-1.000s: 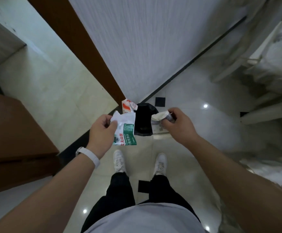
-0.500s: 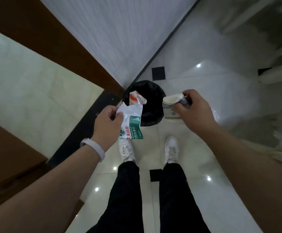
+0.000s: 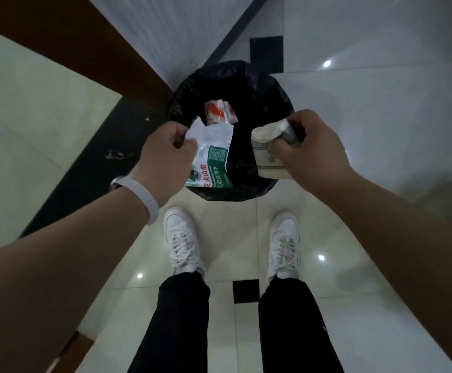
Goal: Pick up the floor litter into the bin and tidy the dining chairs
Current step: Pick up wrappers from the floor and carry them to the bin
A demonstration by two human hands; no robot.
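A round bin point(image 3: 262, 84) lined with a black bag stands on the floor right in front of my feet. My left hand point(image 3: 165, 154) pinches a white and green plastic wrapper point(image 3: 214, 162) over the bin's left side. An orange and white packet point(image 3: 218, 113) shows past that wrapper, over the bin's opening; whether it hangs from my left hand or lies in the bin I cannot tell. My right hand point(image 3: 313, 149) grips a crumpled cream paper cup point(image 3: 267, 154) over the bin's right rim.
Glossy pale floor tiles with small black inset squares point(image 3: 246, 290) spread around my white shoes point(image 3: 183, 243). A white wall and a brown wooden frame point(image 3: 84, 47) rise just behind the bin. A small scrap point(image 3: 117, 154) lies on the dark floor strip to the left.
I have stepped up to the bin and looked down. Both hands now hang over its opening with the litter, and the orange packet sits lower over the bag.
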